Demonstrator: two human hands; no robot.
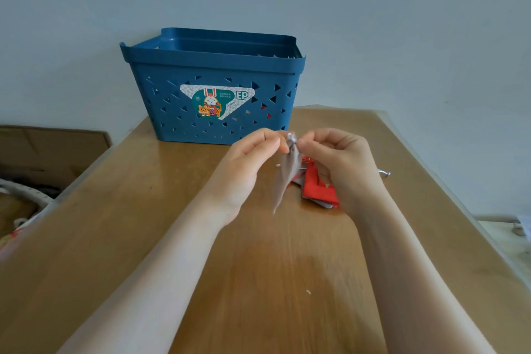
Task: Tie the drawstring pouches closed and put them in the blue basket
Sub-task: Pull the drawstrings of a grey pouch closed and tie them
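Note:
A grey drawstring pouch (284, 174) hangs above the table, held at its gathered top. My left hand (250, 158) pinches the top from the left and my right hand (336, 161) pinches it from the right, fingers curled round the string ends. A red pouch (316, 185) lies on the table under my right hand, on top of other flat pouches that are partly hidden. The blue basket (214, 66) stands at the table's far edge, just beyond my hands; something red shows through its holes on the right.
The wooden table (258, 267) runs toward me, with edges to the left and right. A small metal piece (384, 173) sticks out beside my right hand. Cardboard boxes (51, 149) sit on the floor at the left. A pale wall stands behind the basket.

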